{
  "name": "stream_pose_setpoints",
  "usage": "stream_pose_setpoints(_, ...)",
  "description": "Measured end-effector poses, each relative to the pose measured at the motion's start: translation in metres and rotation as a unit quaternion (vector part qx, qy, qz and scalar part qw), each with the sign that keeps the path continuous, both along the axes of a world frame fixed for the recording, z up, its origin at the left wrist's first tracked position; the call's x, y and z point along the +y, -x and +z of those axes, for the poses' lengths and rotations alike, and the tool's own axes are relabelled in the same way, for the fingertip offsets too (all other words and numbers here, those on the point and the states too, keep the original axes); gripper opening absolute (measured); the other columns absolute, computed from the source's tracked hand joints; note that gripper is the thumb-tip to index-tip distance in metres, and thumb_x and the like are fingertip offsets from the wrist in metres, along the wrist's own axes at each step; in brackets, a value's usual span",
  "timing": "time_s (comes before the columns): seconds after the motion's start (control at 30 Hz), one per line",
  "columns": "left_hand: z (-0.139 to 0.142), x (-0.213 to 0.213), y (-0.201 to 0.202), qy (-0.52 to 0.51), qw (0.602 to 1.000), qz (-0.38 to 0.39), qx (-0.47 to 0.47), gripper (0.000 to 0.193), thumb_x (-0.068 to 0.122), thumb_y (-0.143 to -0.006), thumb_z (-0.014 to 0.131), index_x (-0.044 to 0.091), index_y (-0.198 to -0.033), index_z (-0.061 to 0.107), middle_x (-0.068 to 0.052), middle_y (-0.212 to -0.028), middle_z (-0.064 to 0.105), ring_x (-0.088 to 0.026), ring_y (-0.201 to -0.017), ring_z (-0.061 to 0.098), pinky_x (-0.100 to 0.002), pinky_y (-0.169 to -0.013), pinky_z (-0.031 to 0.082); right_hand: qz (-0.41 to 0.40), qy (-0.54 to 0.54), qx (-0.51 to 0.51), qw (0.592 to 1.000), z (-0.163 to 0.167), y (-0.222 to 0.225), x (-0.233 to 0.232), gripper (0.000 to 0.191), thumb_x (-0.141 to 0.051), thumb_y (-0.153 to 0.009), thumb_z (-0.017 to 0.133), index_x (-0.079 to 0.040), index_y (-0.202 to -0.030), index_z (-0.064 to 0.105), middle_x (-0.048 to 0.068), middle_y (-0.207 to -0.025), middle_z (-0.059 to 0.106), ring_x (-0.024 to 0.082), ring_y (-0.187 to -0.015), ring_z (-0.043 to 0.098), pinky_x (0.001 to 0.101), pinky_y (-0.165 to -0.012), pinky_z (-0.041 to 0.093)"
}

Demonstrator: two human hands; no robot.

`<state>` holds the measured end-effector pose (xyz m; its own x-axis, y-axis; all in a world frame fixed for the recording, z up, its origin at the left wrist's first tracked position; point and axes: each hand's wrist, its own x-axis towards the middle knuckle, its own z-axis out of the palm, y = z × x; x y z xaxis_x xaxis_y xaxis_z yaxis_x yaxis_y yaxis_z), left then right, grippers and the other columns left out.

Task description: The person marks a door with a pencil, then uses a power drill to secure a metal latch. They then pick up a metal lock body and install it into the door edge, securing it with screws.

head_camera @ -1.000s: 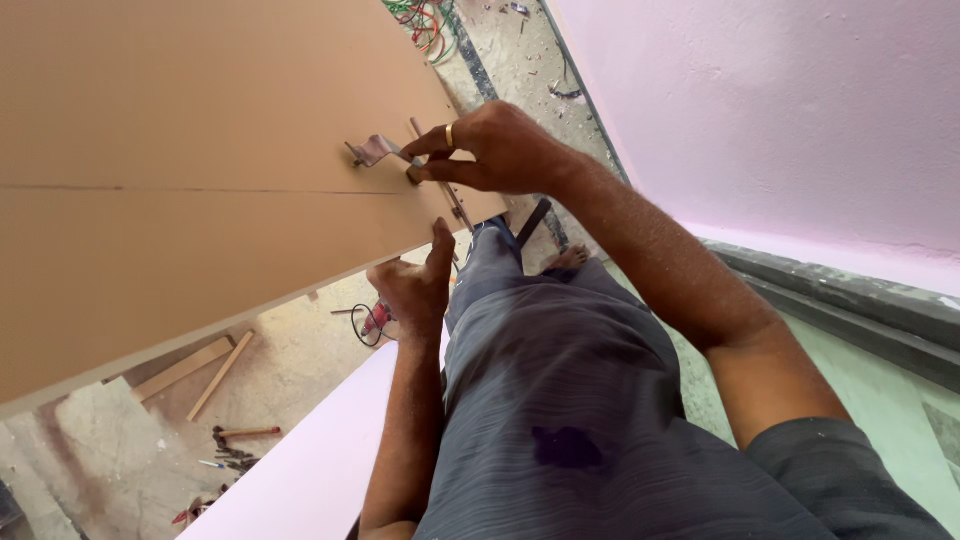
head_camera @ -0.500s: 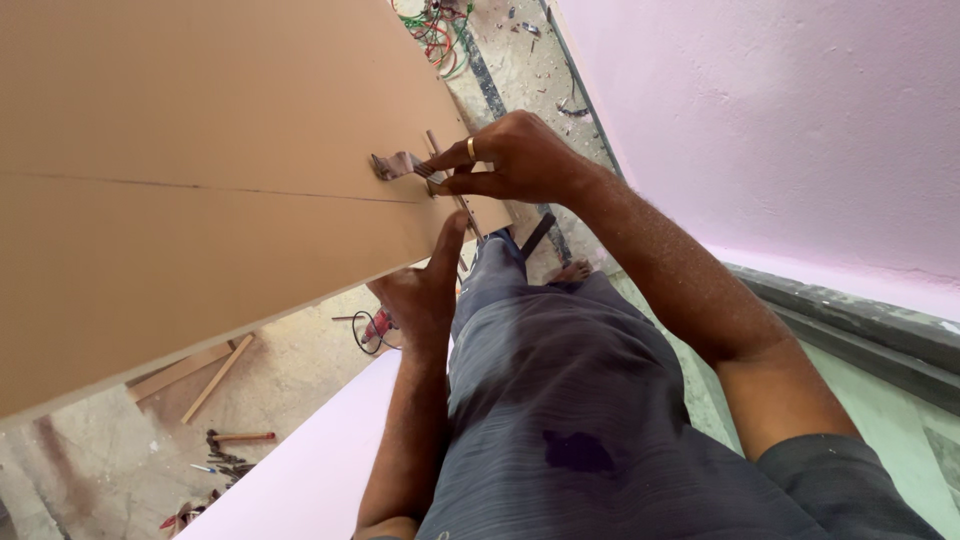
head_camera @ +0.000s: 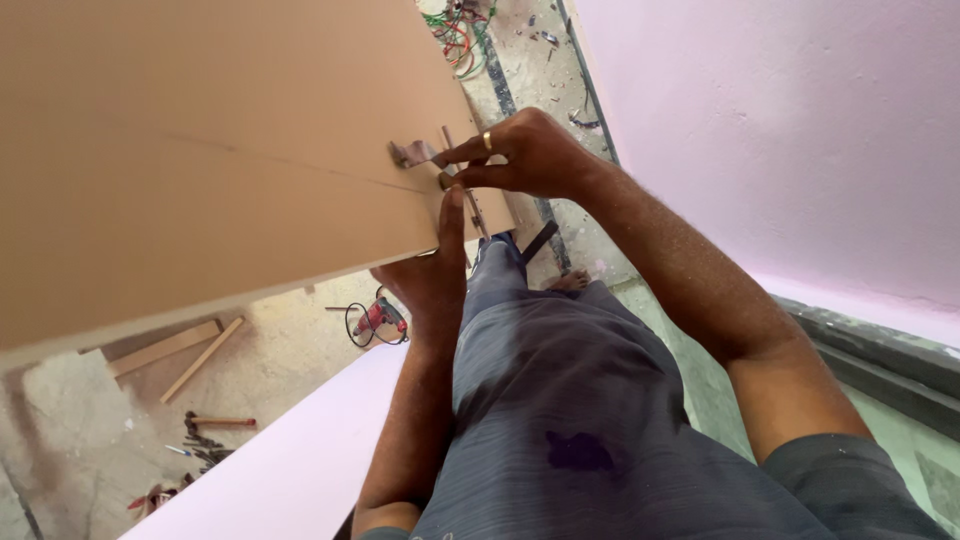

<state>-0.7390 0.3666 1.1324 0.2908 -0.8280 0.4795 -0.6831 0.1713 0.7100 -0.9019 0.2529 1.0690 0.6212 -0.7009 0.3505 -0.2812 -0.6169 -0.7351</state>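
Observation:
A large brown board (head_camera: 200,150) fills the upper left. My right hand (head_camera: 525,155), with a ring on one finger, pinches a small metal bracket (head_camera: 413,153) flat against the board's face near its right edge. A thin pencil-like stick (head_camera: 474,205) runs under the same fingers. My left hand (head_camera: 430,275) grips the board's lower edge from beneath, and its forefinger points up along the face toward the bracket. Below both arms are my grey striped trousers (head_camera: 570,400).
A red power drill with its cord (head_camera: 378,318) lies on the concrete floor beneath the board. Wood strips (head_camera: 165,350), a hammer (head_camera: 215,422) and scattered small tools lie at lower left. Coloured wires (head_camera: 460,28) are at the top. A pink wall (head_camera: 800,150) stands to the right, and a pink panel (head_camera: 280,460) is lower left.
My right hand and the bracket sit slightly lower on the board than before. My left forefinger has stretched up closer to the right hand's fingers.

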Motion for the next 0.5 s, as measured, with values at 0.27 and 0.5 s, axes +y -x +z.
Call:
stream_pose_setpoints(0.27,-0.006,-0.002,-0.003,0.006,1.000,0.014,-0.002,0.037,0.022,-0.091,0.087,-0.002,-0.110,0.067,-0.015,-0.099,0.073,-0.031,-0.087,0.074,-0.042,-0.078,0.059,-0.022,-0.074,-0.017,0.997,0.004,-0.002,0.006,0.037,-0.027,-0.094,0.079,-0.019,-0.130,0.073,0.005,-0.089,0.079,0.013,-0.074,0.077,0.0288,-0.067,0.064)
stream_pose_setpoints(0.5,-0.009,0.000,-0.007,-0.022,0.999,0.010,0.023,0.024,0.016,-0.091,0.081,-0.001,-0.103,0.069,-0.013,-0.093,0.073,-0.029,-0.081,0.073,-0.041,-0.076,0.058,-0.040,-0.113,-0.074,0.990,-0.035,0.007,0.000,0.030,-0.026,-0.098,0.074,-0.016,-0.127,0.073,0.006,-0.094,0.080,0.013,-0.080,0.078,0.0281,-0.074,0.062)
